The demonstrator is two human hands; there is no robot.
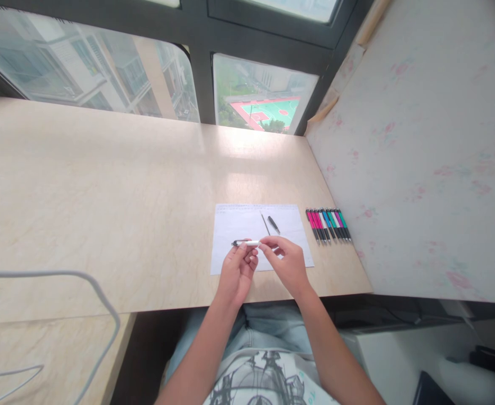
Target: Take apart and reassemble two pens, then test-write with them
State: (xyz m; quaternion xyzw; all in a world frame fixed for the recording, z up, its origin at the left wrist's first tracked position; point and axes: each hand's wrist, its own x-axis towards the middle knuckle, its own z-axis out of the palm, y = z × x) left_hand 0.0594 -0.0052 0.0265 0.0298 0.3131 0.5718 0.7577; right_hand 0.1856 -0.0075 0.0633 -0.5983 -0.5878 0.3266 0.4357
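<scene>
1. The left hand (237, 274) pinches a white pen barrel (246, 243) with a black clip end, held level just above the sheet of paper (234, 225) – fingers closed on it
2. The right hand (287, 261) meets the barrel's right end, fingertips curled closed around it
3. On the paper, beyond the hands, lie a thin refill (265, 223) and a short black pen part (273, 225), close together
4. A row of coloured pens (328, 225) – pink, blue, green, white – lies on the worktop (104, 214) right of the paper
</scene>
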